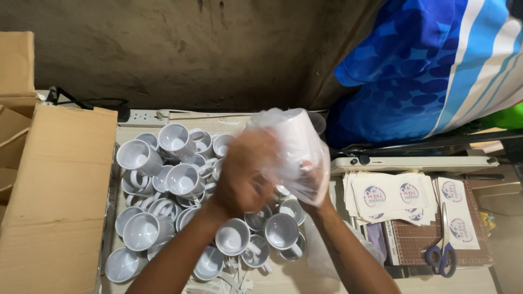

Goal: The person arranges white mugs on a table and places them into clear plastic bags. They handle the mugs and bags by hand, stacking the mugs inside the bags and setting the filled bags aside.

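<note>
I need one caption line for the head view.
Both hands hold a mug in a clear plastic bag above many white mugs.

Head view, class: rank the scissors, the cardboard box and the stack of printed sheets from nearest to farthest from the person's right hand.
1. Stack of printed sheets, just right of the right hand.
2. Scissors, lower right, on the cutting mat.
3. Cardboard box, far left, beyond the mugs.

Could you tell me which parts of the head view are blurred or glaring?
Head view: the left hand is motion-blurred; the clear plastic bag over a white mug shows soft glare; the right hand is partly hidden behind it; the mugs and scissors stay sharp.
</note>
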